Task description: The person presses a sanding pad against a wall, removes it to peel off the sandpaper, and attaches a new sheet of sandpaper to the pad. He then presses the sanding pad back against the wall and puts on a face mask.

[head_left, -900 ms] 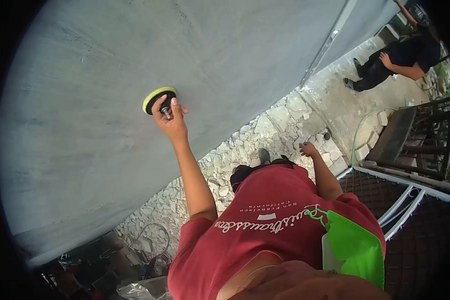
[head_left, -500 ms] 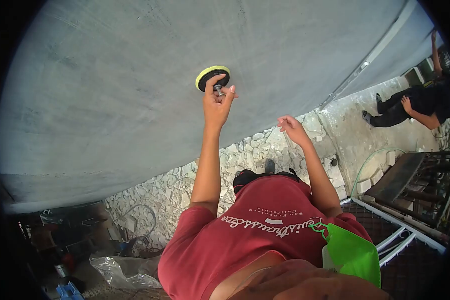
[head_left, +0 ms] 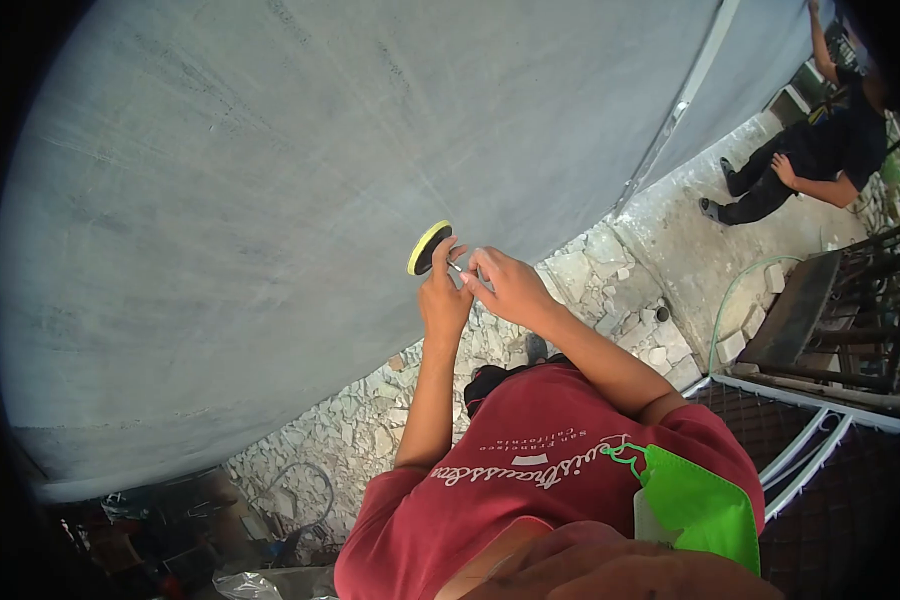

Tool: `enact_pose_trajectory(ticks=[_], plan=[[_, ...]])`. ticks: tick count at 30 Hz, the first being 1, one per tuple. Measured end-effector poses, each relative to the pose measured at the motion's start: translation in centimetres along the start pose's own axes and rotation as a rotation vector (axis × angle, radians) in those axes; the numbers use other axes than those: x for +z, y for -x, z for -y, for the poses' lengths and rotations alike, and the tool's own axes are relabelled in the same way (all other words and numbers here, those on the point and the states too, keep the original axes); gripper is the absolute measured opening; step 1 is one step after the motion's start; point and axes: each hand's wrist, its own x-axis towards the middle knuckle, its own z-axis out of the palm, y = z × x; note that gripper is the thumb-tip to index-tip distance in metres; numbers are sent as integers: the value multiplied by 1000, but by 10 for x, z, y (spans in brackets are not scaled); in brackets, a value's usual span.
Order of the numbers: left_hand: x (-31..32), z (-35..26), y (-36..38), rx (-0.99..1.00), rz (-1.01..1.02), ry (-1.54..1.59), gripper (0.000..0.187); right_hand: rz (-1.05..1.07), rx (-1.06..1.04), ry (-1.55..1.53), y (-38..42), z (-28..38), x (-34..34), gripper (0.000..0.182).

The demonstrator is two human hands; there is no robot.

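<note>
A round backing pad [head_left: 429, 247], yellow at its edge and black on its back, is held in my left hand [head_left: 445, 303] just off the grey wall. My left fingers curl round its back by the metal shank [head_left: 455, 266], and the pad's flat face is turned toward the wall. My right hand [head_left: 508, 285] meets the left one there, thumb and fingers pinched together at the free end of the shank. The right fingertips partly cover that end.
The grey wall [head_left: 270, 200] fills the upper left, with a pale vertical strip [head_left: 680, 105] on it. Broken stones [head_left: 370, 410] cover the ground at its foot. Another person [head_left: 820, 150] stands at the wall, upper right. White-framed mesh [head_left: 810, 450] lies lower right.
My left hand has drawn the pad down, nearer my body, and tilted it. My right hand has come up from the side to the shank. The view has shifted slightly.
</note>
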Motion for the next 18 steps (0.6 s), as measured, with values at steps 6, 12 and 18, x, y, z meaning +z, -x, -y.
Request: enact_pose_trajectory(ticks=[6, 12, 18], plan=[[18, 9, 20, 128, 19, -36, 55, -35, 18, 84, 12, -11, 16, 26], [29, 13, 29, 95, 85, -8, 57, -7, 102, 112, 21, -19, 19, 23], [23, 15, 39, -3, 134, 42, 65, 81, 111, 22, 20, -27, 24, 24]])
